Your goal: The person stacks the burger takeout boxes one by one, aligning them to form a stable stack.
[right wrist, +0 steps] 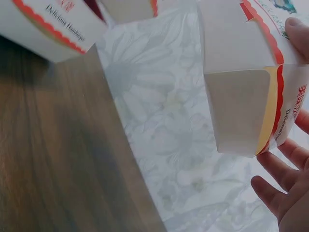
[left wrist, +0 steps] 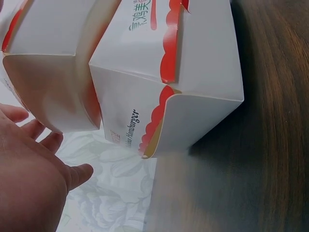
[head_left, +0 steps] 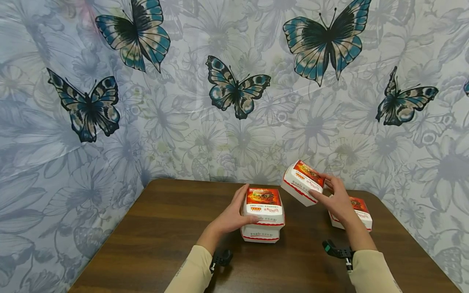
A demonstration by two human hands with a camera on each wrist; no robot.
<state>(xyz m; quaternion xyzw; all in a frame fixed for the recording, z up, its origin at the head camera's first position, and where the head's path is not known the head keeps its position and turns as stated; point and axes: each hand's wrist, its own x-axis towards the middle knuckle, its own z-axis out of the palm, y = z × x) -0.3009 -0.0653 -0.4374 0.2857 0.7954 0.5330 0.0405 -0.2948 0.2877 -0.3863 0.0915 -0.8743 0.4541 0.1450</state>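
Two white-and-red hamburger boxes are stacked mid-table; the upper box [head_left: 263, 205] sits slightly askew on the lower box [head_left: 261, 234]. My left hand [head_left: 232, 215] grips the upper box from its left, thumb on the front and fingers around the far side. In the left wrist view the lower box [left wrist: 207, 58] shows its scalloped red edge. My right hand [head_left: 338, 199] holds another hamburger box [head_left: 302, 183] tilted in the air, right of the stack, thumb on the near face. Its blank side panel faces the right wrist view, fingers [right wrist: 275, 174] spread along the far edge.
One more hamburger box [head_left: 360, 213] stands on the table at the right, partly hidden behind my right hand and forearm. The brown wooden table [head_left: 165, 228] ends at a wall covering [head_left: 176, 122] printed with butterflies and flowers.
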